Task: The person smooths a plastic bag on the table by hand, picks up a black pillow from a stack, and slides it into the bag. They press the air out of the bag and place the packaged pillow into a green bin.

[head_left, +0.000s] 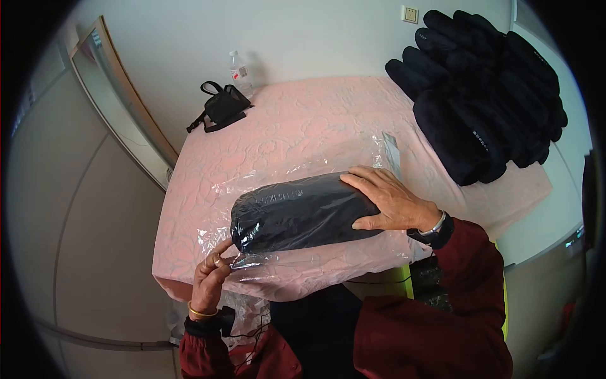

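Note:
A black cylindrical cushion (303,211) lies on its side inside a clear plastic bag (259,268), near the front of the pink-covered table. My right hand (388,199) rests on the cushion's right end, fingers spread over its top and thumb along the near side. At the lower left corner, my left hand (213,275) is closed, pinching the bag's film between thumb and fingers. One of its fingers reaches up against the cushion's left end. The bag's flap with a whitish strip (391,155) sticks out beyond my right hand.
Many similar black cushions (486,95) are piled at the table's back right. A small black strapped bag (224,106) and a clear bottle (238,69) stand at the back left. The pink cover (303,120) drapes over the table's edges. A framed mirror (120,95) leans at left.

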The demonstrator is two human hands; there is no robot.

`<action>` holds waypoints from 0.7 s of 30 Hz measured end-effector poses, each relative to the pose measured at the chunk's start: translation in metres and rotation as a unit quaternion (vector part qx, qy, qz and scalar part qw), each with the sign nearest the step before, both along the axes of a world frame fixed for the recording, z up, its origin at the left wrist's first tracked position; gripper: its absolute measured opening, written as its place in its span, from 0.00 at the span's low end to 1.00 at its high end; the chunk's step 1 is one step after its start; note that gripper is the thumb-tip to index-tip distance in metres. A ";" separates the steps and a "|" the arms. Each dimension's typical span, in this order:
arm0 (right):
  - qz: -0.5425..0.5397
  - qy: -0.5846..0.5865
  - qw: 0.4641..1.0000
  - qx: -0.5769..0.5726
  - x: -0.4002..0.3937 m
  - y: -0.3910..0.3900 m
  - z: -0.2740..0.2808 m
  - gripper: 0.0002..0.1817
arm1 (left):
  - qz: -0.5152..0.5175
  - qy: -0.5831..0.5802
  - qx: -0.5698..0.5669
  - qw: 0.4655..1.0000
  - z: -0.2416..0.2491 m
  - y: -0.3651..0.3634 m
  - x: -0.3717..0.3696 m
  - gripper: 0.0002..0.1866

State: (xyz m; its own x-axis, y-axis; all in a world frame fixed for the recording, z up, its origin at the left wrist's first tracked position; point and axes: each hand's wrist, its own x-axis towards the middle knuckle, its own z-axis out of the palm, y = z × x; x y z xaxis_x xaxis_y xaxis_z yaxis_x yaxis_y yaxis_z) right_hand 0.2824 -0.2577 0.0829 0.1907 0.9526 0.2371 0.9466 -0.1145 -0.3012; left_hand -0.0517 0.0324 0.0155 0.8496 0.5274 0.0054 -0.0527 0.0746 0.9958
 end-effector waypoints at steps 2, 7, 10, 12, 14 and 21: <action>0.003 -0.001 1.000 0.006 -0.004 -0.002 0.001 0.51 | -0.044 -0.084 0.011 0.995 0.011 -0.003 -0.002 0.03; 0.007 0.041 0.999 -0.021 -0.010 -0.004 0.005 0.50 | -0.009 -0.063 0.028 0.998 0.021 0.013 0.003 0.02; 0.010 0.067 0.998 -0.011 -0.014 0.000 0.000 0.51 | -0.034 -0.136 -0.050 0.989 0.029 0.024 0.021 0.06; 0.019 0.040 0.999 0.024 -0.015 0.001 -0.008 0.51 | -0.043 -0.133 -0.045 0.989 0.044 0.018 0.036 0.08; 0.022 0.024 0.999 0.043 -0.018 0.000 -0.010 0.51 | -0.067 -0.130 -0.050 0.988 0.052 0.011 0.048 0.13; 0.015 0.050 0.998 0.044 -0.015 -0.003 -0.015 0.51 | -0.086 0.002 0.030 0.996 0.043 0.009 0.043 0.13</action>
